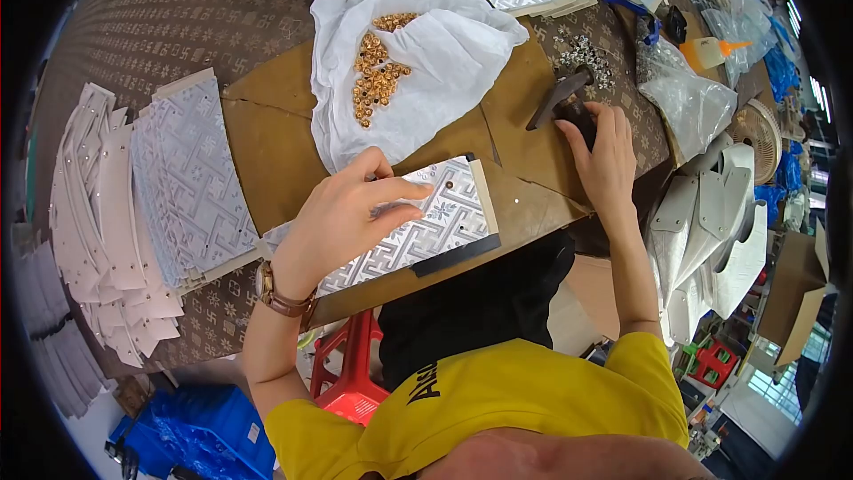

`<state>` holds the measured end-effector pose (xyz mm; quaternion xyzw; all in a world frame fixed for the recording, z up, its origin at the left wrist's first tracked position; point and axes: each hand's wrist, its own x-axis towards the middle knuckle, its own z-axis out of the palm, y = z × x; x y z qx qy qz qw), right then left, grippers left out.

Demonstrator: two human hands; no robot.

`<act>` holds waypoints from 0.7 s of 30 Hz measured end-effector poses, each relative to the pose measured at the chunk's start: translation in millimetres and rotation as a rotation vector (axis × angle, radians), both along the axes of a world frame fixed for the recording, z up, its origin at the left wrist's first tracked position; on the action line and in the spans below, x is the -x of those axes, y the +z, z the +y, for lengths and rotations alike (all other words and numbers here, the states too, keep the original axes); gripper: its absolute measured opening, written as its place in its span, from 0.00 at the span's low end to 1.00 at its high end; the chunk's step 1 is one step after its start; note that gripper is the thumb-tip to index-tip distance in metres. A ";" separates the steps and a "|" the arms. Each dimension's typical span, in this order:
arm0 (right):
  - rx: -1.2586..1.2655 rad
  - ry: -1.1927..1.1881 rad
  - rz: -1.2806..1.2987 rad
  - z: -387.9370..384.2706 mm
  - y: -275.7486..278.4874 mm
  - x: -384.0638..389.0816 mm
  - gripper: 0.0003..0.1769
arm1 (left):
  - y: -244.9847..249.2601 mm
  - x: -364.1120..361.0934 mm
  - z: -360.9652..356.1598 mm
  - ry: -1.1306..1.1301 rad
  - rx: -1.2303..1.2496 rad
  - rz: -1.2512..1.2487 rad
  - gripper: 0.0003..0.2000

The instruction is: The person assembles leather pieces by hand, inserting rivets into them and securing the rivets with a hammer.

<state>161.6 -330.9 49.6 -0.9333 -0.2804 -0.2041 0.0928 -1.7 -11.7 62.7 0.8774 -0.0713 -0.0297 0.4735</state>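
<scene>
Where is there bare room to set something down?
Bare brown board shows between the white sheet and the hammer, and between that sheet and the patterned stack leftward. Crowded: the panel under the left hand, and the silver bits beyond the hammer.

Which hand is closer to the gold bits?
Left. The left hand is below the gold bits in the picture; the right hand is farther off to their right, on the dark hammer.

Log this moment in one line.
left hand: over patterned panel | right hand: on hammer | gold-coloured pieces: on white sheet
</scene>
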 end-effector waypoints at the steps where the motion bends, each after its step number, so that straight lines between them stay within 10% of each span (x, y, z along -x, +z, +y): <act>1: -0.002 0.020 0.030 -0.5 4.3 0.2 0.13 | 0.0 0.7 -0.6 0.001 -0.001 -0.004 0.13; 4: -0.015 0.066 0.085 -0.9 18.9 4.1 0.14 | 0.2 -0.2 0.5 0.003 0.008 0.005 0.12; 6: -0.389 -0.008 0.582 4.2 55.9 32.8 0.17 | 1.0 -0.5 0.9 0.015 -0.001 0.015 0.12; 8: -1.311 0.289 0.983 -1.3 69.6 68.1 0.16 | 1.3 -1.9 0.2 0.011 -0.018 0.026 0.11; 14: -0.097 0.450 0.861 37.6 58.0 75.1 0.20 | 0.6 -1.3 -1.0 0.018 -0.019 -0.019 0.11; 21: -0.291 0.073 0.523 23.6 43.2 32.7 0.14 | 3.5 -2.0 4.4 0.009 0.004 0.011 0.11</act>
